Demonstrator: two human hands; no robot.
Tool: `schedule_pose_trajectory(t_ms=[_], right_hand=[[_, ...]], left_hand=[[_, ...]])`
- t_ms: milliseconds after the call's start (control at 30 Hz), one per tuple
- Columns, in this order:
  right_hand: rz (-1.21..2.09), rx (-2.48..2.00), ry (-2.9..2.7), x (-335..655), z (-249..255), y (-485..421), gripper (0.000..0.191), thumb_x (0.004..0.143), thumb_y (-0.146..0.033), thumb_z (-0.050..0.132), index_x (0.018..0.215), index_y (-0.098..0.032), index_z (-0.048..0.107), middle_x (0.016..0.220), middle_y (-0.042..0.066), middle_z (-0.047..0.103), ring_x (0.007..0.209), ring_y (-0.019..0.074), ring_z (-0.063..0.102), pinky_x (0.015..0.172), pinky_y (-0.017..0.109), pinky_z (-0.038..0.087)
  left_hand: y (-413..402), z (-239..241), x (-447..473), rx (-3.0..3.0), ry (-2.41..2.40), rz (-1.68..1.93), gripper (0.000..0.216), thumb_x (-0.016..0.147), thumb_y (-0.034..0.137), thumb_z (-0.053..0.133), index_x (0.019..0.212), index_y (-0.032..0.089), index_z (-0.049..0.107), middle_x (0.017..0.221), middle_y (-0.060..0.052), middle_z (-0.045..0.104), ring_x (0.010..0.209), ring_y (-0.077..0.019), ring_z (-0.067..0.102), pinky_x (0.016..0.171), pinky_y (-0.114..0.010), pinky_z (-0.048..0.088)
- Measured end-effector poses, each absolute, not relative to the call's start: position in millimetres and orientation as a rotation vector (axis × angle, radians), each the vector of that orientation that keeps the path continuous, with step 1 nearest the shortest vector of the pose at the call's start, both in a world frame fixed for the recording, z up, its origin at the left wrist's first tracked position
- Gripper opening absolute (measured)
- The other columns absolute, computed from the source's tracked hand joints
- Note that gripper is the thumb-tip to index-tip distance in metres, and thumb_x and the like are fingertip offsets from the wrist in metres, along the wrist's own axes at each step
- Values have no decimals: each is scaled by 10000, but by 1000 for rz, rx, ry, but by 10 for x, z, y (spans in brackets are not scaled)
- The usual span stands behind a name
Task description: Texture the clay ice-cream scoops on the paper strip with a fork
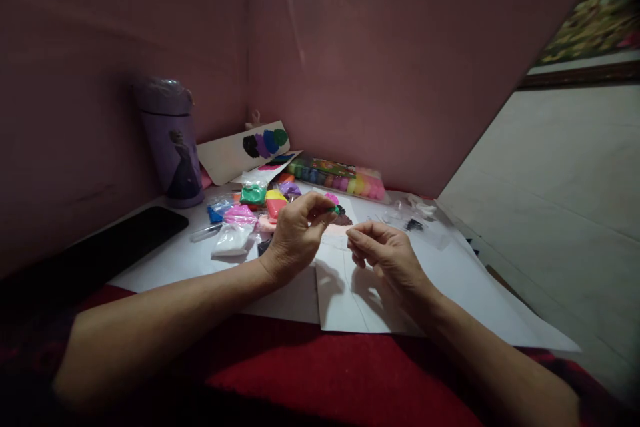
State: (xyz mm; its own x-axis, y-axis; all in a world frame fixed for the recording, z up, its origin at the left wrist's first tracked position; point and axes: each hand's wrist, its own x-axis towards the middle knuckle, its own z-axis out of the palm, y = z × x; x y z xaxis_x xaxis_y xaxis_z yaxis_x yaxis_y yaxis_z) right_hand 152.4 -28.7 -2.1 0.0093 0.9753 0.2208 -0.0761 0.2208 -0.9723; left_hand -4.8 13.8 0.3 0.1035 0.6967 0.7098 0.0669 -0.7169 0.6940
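My left hand hovers over the white paper sheet, its fingers curled round a small green piece of clay. Just right of it, my right hand has its fingertips pinched together; what they pinch is too small to make out. Both hands are above a drawing with pink and dark clay filled in. A heap of small bags of coloured clay lies just behind my left hand.
A purple cup with a lid stands at the back left by the pink wall. A black phone lies at the left. A long tray of coloured clay and a card with colour blobs sit behind. Red cloth covers the near edge.
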Motion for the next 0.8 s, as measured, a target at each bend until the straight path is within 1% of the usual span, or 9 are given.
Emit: schedule_pose_trajectory(t_ms=[67, 133, 233, 333, 400, 500, 667, 800], right_hand=[[1082, -988, -1256, 1523, -23, -287, 220, 697, -361, 758, 693, -163, 661, 626, 6, 598, 510, 97, 456, 458, 235, 363], [1096, -979, -1258, 1520, -26, -287, 223, 696, -365, 758, 708, -163, 664, 626, 5, 597, 512, 97, 459, 461, 235, 360], [1139, -982, -1203, 1507, -17, -291, 226, 682, -358, 767, 696, -163, 652, 624, 2, 596, 503, 92, 448, 461, 234, 344], [1217, -961, -1102, 1492, 13, -302, 221, 683, -334, 761, 681, -169, 615, 631, -10, 589, 497, 81, 433, 464, 226, 325], [1287, -924, -1071, 1487, 33, -310, 215, 707, -314, 738, 668, -171, 583, 638, -14, 578, 503, 81, 430, 467, 222, 317], [1388, -861, -1065, 1489, 45, -314, 211, 755, -294, 686, 656, -173, 545, 649, -12, 559, 514, 85, 423, 479, 225, 313], [1504, -782, -1028, 1504, 25, -304, 216, 812, -307, 595, 659, -180, 512, 644, -15, 539, 510, 88, 391, 500, 236, 309], [1584, -751, -975, 1508, 25, -306, 224, 828, -308, 571, 658, -181, 500, 620, -14, 510, 505, 90, 358, 486, 230, 280]], left_hand=[[119, -7, -43, 1973, 716, 1648, 34, 781, 151, 606, 814, 160, 612, 747, -15, 618, 685, -116, 558, 640, -251, 462], [103, -24, -31, 2062, 674, 1554, 32, 786, 149, 605, 812, 156, 622, 748, -19, 625, 679, -115, 556, 633, -251, 454], [114, -33, -19, 1948, 652, 1456, 32, 785, 155, 600, 815, 147, 610, 743, -25, 619, 674, -119, 565, 618, -253, 465], [157, -23, -26, 1710, 680, 1489, 144, 785, 158, 584, 929, 149, 590, 713, -1, 571, 621, -108, 545, 557, -238, 465], [180, -24, -34, 1668, 700, 1470, 192, 804, 148, 545, 989, 151, 597, 689, 11, 541, 585, -94, 518, 520, -221, 448], [197, -44, -37, 1671, 722, 1399, 158, 838, 174, 504, 930, 145, 629, 639, 13, 515, 558, -84, 492, 487, -199, 430], [203, -58, -20, 1592, 731, 1379, 125, 809, 246, 579, 874, 144, 610, 616, 16, 525, 540, -86, 505, 442, -185, 435], [201, -46, -8, 1589, 726, 1392, 78, 778, 216, 605, 802, 147, 579, 603, 21, 530, 515, -77, 498, 435, -182, 434]])
